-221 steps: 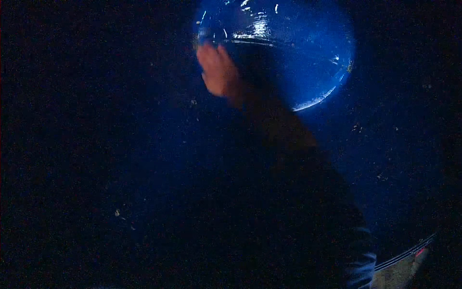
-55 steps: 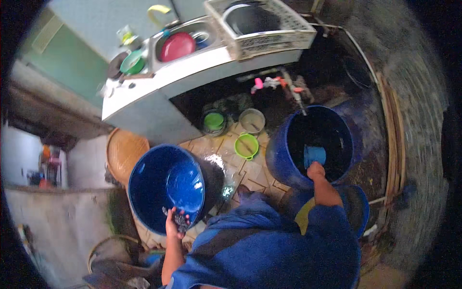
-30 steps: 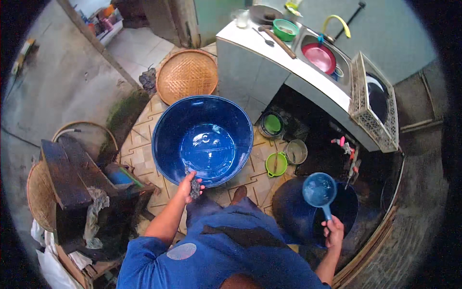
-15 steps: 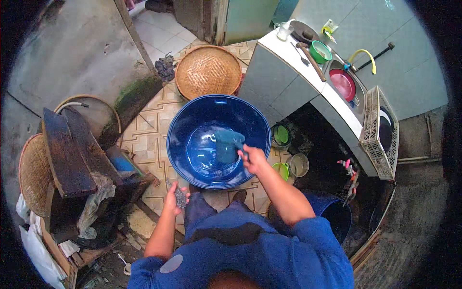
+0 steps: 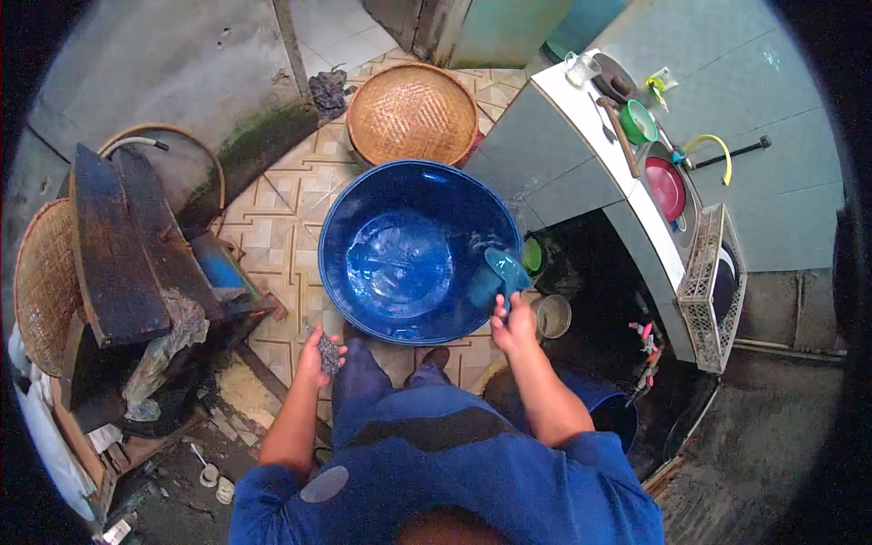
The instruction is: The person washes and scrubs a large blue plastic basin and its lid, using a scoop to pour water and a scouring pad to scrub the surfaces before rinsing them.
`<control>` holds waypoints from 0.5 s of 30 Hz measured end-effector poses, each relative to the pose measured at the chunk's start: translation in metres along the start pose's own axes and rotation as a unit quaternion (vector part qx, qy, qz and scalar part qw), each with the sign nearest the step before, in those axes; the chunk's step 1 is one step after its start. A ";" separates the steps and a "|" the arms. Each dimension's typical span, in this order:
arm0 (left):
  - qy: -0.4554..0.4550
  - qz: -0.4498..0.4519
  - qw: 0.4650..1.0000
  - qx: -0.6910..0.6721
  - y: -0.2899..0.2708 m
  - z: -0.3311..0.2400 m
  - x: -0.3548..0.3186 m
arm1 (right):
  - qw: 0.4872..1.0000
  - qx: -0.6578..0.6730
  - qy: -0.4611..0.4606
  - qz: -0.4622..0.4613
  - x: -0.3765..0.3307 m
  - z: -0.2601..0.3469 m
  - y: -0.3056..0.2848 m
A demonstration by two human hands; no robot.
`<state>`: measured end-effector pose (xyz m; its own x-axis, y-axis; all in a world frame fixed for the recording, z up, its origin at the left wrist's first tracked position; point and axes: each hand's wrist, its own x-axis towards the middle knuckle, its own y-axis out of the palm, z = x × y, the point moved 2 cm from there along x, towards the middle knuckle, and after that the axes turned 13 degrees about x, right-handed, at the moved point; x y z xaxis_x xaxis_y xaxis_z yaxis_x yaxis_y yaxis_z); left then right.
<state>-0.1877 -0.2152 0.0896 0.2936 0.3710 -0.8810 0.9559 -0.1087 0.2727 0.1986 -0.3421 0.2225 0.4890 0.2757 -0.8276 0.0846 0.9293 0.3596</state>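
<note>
I have the left hand (image 5: 313, 359) curled loosely around a grey scrubber (image 5: 329, 352), clear of the blue drum (image 5: 400, 189) on the tiled floor (image 5: 271, 241); the right hand (image 5: 514, 322) grips a blue dipper (image 5: 506, 266) over the drum's right side. The drum's inside is already wet; with both tools out, I judge the work unfinished. Whether the dipper is emptied, I can't tell.

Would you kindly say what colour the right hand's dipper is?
The dipper is blue, clearest in the head view.
</note>
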 end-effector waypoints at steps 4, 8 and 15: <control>0.032 0.019 0.998 0.045 0.045 -0.013 0.000 | 0.993 -0.116 -0.033 -0.001 -0.041 0.006 -0.037; 0.053 0.064 0.993 0.086 0.091 -0.018 0.008 | 0.959 -0.272 -0.064 0.044 -0.070 0.011 -0.065; 0.062 0.116 0.957 0.257 0.174 -0.014 0.054 | 0.643 -0.679 -0.307 0.178 -0.118 0.027 -0.051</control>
<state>-0.0057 -0.2009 0.0951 0.5258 0.3847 -0.7586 0.7507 -0.6292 0.2012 0.1604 -0.4288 0.3137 0.5537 0.7686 -0.3205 -0.7588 0.3073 -0.5743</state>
